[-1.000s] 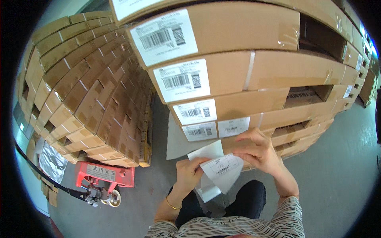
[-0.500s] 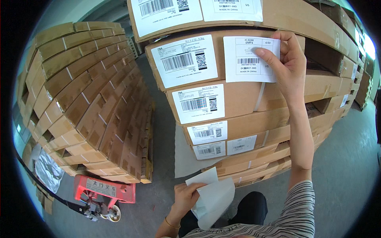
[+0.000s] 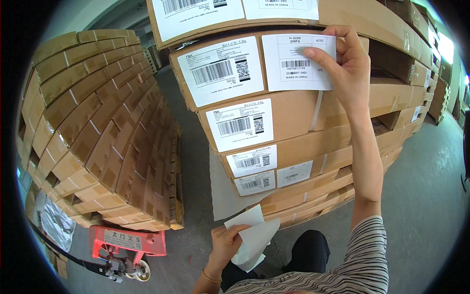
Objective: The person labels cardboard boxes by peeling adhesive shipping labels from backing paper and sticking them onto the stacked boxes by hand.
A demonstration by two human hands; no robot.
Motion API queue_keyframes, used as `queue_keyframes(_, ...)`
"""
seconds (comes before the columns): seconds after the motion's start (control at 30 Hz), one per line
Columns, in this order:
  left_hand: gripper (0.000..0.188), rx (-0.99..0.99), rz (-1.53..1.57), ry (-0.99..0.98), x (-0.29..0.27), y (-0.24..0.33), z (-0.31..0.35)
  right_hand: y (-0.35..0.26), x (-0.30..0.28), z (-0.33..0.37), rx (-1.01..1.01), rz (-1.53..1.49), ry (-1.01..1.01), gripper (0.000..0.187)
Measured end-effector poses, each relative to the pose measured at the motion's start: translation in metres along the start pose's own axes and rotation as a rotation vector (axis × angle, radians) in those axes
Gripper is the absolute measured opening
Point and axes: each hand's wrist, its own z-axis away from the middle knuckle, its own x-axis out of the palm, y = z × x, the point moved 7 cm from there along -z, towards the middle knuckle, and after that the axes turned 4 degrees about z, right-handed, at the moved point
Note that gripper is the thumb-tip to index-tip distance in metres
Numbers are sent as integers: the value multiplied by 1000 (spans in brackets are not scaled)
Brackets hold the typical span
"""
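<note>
My right hand [image 3: 350, 63] pinches the right edge of a white printed label [image 3: 289, 73], thumb in front. The label lies against the front of a cardboard box [image 3: 293, 110], beside another white barcode label [image 3: 220, 71] on that box. Whether it is stuck down all over, I cannot tell. Low in front of me, my left hand [image 3: 226, 245] is closed on several loose pale sheets of paper [image 3: 254, 240], one of them curling over. Its fingertips are partly behind the sheets.
Boxes below carry more labels [image 3: 240, 125]. At left stands a tall stack of taped cartons [image 3: 107, 122] on a pallet. A red pallet jack [image 3: 128, 240] sits at that stack's near end. Grey floor [image 3: 416, 196] lies to the right; a crumpled silvery sheet [image 3: 56, 220] is at far left.
The label in my right hand has moved left and up, closer to the neighbouring label on the box. My left hand still holds the sheets, and the view has shifted slightly.
</note>
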Motion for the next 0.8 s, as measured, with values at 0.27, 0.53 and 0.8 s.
queue_keyframes(0.27,41,65,14,40,-1,-7,6,-3,3,1,-10,130,27,32)
queue_keyframes(0.53,41,56,-29,30,-1,-4,6,-12,0,2,-172,423,118,50)
queue_keyframes(0.8,37,33,5,61,-8,-1,10,9,-51,33,-156,738,277,61)
